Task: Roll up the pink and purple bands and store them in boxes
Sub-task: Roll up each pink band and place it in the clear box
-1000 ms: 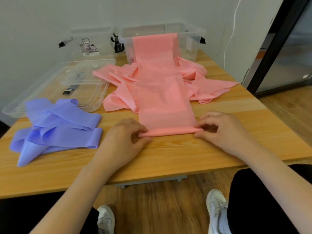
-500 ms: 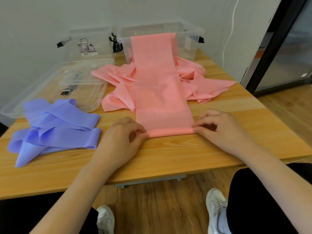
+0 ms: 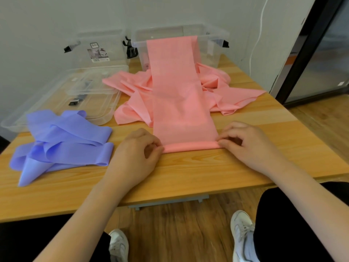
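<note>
Pink band [image 3: 181, 103]: laid flat down the middle of the table [image 3: 188, 173], running from the near roll away to the far clear box [image 3: 213, 46], over whose rim it hangs; loose folds bunch either side.
Roll [image 3: 191, 146]: a thin tube at the band's near end, long axis left to right, unrolled length lying on its far side.
Left hand [image 3: 136, 156]: at the roll's left end, fingers curled, thumb and fingertips pinching it.
Right hand [image 3: 247, 144]: at the right end, fingers curled onto the tube; the thumb's hold is hidden, probably a pinch.
Nearer hand: neither, one at each end.
Coming move: likely rolling away, toward the far box.
Purple band [image 3: 62, 144]: heaped loose at near left, untouched.
</note>
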Motion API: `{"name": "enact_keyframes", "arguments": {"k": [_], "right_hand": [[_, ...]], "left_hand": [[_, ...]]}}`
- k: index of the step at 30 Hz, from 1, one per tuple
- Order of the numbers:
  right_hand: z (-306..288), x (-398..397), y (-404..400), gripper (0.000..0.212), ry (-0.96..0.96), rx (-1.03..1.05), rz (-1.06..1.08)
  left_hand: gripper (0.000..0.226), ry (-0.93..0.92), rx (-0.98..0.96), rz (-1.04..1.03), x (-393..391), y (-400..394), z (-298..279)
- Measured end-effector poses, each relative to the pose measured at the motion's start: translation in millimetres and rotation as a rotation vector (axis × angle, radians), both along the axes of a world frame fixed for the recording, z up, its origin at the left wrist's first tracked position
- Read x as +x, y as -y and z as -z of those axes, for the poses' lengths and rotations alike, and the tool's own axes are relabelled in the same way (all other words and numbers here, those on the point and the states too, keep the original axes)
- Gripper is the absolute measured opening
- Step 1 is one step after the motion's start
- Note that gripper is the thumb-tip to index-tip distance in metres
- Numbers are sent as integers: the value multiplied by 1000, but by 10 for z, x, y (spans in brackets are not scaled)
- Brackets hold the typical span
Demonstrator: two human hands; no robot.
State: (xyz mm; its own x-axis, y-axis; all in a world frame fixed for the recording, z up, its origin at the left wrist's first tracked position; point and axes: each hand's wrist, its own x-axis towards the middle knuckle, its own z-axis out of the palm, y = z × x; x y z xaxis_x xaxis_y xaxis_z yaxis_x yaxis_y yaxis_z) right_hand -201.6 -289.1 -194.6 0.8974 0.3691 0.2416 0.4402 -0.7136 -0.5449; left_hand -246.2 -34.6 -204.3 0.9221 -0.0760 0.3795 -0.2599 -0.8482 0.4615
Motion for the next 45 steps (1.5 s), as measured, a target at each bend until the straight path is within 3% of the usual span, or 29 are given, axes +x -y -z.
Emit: {"name": "enact_keyframes", "arguments": {"k": [3,8,13,17,26,29,35,41,45], "right_hand": [[2,-11,3,14,13,-30,-25],[2,-40,-36,18,19,83,39],[15,-9,-53,11,28,39,68],[16,1,-24,21,9,-2,22],[-3,-29,-41,21,-23,84,56],[7,-8,-48,13,5,38,88],[11,-24,-45,22,1,-25,-27],[2,-27,-42,22,-3,87,69],[3,-24,-64,15,3,28,73]], "left_hand": [[13,-27,31,21,0,-15,-11],[10,-42,-94,-72,6,24,-30],[16,36,26,-56,-3,32,17],[24,-10,62,-25,12,5,35],[9,20,-19,-21,-13,27,-8],[14,-4,25,6,-5,15,14],[11,6,-23,-43,-12,25,-20],[10,-10,-5,15,-22,32,-16],[13,-3,-10,10,-5,14,-1]]}}
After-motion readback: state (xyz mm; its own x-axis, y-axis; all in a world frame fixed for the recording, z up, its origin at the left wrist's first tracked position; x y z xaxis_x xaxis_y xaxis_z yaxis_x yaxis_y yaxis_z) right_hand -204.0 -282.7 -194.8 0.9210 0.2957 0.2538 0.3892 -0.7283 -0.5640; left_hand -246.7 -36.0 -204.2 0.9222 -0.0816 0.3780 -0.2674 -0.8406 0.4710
